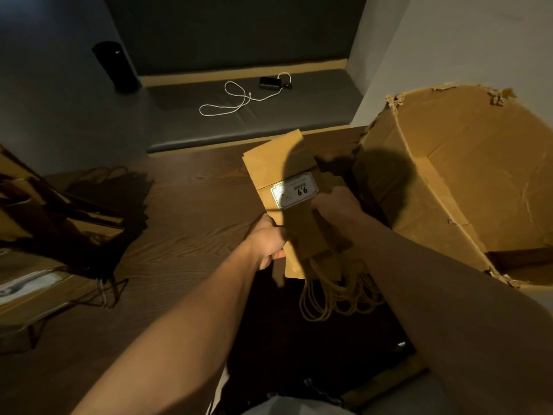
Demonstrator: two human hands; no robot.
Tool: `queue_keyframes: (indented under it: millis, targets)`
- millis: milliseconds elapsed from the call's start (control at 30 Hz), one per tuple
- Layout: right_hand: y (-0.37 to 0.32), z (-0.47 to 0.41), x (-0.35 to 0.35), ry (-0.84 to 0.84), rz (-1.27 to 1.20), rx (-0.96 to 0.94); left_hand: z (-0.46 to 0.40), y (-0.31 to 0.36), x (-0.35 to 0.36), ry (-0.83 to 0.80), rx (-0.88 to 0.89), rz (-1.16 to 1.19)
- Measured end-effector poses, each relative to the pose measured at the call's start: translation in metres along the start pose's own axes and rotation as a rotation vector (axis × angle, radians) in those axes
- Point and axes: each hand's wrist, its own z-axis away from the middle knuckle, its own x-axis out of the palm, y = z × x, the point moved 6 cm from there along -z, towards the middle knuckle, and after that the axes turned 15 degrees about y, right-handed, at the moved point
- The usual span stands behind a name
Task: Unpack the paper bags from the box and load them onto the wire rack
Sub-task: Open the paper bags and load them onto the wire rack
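Note:
A flat stack of brown paper bags (275, 166) hangs over the wooden floor, with a white price label (294, 190) reading 9.9 on top and twine handles (335, 298) dangling toward me. My left hand (269, 238) grips the stack's left edge. Along its right edge, beside the label, my right hand (335, 202) holds on. The torn cardboard box (466, 181) stands open just right of the stack. No wire rack is in view.
More paper bags (68, 214) with dark handles lie piled at the left on the floor. A grey cushioned bench (314, 112) at the back carries a white cable (239, 98) and a small black device (270, 82). A black cylinder (115, 65) stands at the back left.

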Motion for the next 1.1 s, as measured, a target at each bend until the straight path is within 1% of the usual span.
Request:
queue_keyframes:
  millis: [67,133,200,233,267,333,367,400,433,467,500,533,567,600,633,667,700,733,767,800,833,867,900,933,967,1000,1100]
  targets:
    - [-0.013,0.010,0.005,-0.071,-0.017,-0.031,0.000,-0.002,-0.011,0.020,-0.037,0.031]
    - [-0.029,0.021,0.009,-0.152,-0.006,-0.098,0.002,-0.002,-0.027,0.064,-0.067,0.003]
    - [-0.047,0.033,0.013,-0.223,0.046,-0.173,0.002,-0.001,-0.043,0.100,-0.066,-0.172]
    - [-0.055,0.037,0.017,-0.242,0.119,-0.234,0.002,-0.001,-0.053,0.122,-0.051,-0.305]
    - [-0.065,0.043,0.020,-0.247,0.235,-0.317,0.001,0.003,-0.065,0.190,-0.005,-0.405]
    - [-0.085,0.055,0.033,-0.272,0.520,-0.497,0.002,0.019,-0.099,0.401,0.167,-0.490]
    - [-0.094,0.064,0.044,-0.308,0.652,-0.584,0.010,0.032,-0.118,0.511,0.330,-0.535]
    - [-0.103,0.074,0.056,-0.344,0.758,-0.673,0.020,0.046,-0.131,0.588,0.512,-0.656]
    - [-0.112,0.086,0.066,-0.371,0.840,-0.763,0.027,0.055,-0.138,0.611,0.664,-0.807]
    - [-0.124,0.098,0.078,-0.382,0.898,-0.854,0.032,0.063,-0.143,0.575,0.771,-0.948]
    - [-0.134,0.109,0.091,-0.377,0.948,-0.932,0.032,0.063,-0.148,0.482,0.795,-1.046]
    - [-0.145,0.120,0.101,-0.368,0.999,-1.003,0.031,0.060,-0.154,0.382,0.747,-1.075]
    - [-0.154,0.129,0.110,-0.331,1.049,-1.068,0.031,0.056,-0.163,0.329,0.686,-1.028]
    - [-0.168,0.139,0.120,-0.243,1.068,-1.166,0.033,0.055,-0.180,0.342,0.640,-0.915]
    - [-0.181,0.148,0.126,-0.100,1.054,-1.279,0.037,0.054,-0.197,0.391,0.619,-0.786]
    - [-0.192,0.156,0.126,0.069,1.001,-1.349,0.041,0.055,-0.214,0.449,0.607,-0.653]
    - [-0.202,0.161,0.124,0.208,0.884,-1.355,0.045,0.055,-0.231,0.486,0.585,-0.499]
    - [-0.207,0.163,0.121,0.291,0.714,-1.297,0.050,0.054,-0.245,0.484,0.561,-0.332]
    - [-0.207,0.158,0.116,0.315,0.519,-1.169,0.054,0.053,-0.254,0.456,0.549,-0.179]
    - [-0.206,0.153,0.120,0.246,0.311,-0.991,0.061,0.052,-0.269,0.435,0.544,-0.051]
    - [-0.198,0.144,0.127,0.086,0.099,-0.752,0.066,0.053,-0.277,0.400,0.553,0.054]
    - [-0.188,0.138,0.140,-0.131,-0.111,-0.512,0.071,0.054,-0.285,0.378,0.558,0.140]
    - [-0.179,0.141,0.159,-0.342,-0.233,-0.330,0.075,0.053,-0.298,0.371,0.568,0.218]
    - [-0.171,0.143,0.171,-0.495,-0.234,-0.226,0.079,0.055,-0.304,0.356,0.575,0.268]
    - [-0.166,0.150,0.179,-0.596,-0.184,-0.196,0.082,0.056,-0.311,0.342,0.576,0.297]
    - [-0.167,0.159,0.191,-0.641,-0.152,-0.211,0.088,0.054,-0.324,0.344,0.574,0.307]
    - [-0.166,0.160,0.202,-0.667,-0.213,-0.207,0.092,0.047,-0.336,0.299,0.531,0.203]
